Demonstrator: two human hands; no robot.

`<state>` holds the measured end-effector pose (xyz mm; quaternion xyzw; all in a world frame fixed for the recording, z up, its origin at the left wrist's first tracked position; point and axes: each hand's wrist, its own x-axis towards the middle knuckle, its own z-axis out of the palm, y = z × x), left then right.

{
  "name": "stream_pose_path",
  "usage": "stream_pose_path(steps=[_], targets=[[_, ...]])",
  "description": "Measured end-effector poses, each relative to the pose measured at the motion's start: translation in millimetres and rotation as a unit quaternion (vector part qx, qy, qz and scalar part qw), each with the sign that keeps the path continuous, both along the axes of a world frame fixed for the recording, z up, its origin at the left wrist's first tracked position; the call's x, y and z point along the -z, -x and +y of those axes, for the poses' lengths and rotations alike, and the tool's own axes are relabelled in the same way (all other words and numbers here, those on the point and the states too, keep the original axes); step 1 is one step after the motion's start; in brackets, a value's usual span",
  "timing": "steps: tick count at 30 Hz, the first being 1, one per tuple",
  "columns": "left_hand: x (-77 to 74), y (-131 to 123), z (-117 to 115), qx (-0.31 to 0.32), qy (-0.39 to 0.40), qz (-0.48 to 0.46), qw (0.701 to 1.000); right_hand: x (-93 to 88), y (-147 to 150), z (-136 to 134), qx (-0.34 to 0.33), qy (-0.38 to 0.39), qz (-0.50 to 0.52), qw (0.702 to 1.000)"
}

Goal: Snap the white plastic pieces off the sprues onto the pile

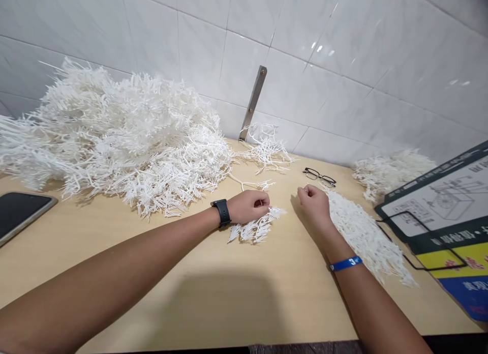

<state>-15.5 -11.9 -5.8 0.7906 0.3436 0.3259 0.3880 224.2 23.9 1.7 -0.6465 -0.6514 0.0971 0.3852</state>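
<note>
My left hand [247,206], with a black smartwatch on the wrist, is curled shut on the top of a small white branched plastic sprig [256,228]. My right hand [313,205], with a blue wristband [345,263], has its fingertips pinched together. Nothing shows between them. Just right of that hand lies a long flat bunch of white sprigs [362,236]. Both hands rest over the light wooden table [229,298]. A large white heap of the same branched material [114,140] rises behind my left hand.
A black phone [19,215] lies at the left edge. Dark-framed glasses [319,177] sit near the tiled wall [343,54], beside a white clump [392,173]. A steel bracket [251,104] runs down the wall. A printed board [434,206] leans at the right.
</note>
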Motion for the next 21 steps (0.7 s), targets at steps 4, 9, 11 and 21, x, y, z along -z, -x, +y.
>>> stream_pose_path(steps=[4, 9, 11, 21], targets=[[-0.9, 2, 1, -0.018, 0.018, 0.009, 1.000, 0.9, -3, 3, 0.046, 0.018, -0.066, 0.997], [-1.7, 1, 0, -0.034, -0.119, 0.121, 0.985, -2.5, 23, -14, -0.089, -0.007, 0.039, 0.995], [-3.2, -2, -5, -0.048, -0.280, 0.195, 0.939, -4.8, 35, -24, -0.183, -0.011, 0.045, 0.982], [-5.1, -8, -14, -0.100, -0.535, 0.275, 0.792, -5.4, 36, -31, -0.382, 0.085, 0.056, 0.919]])
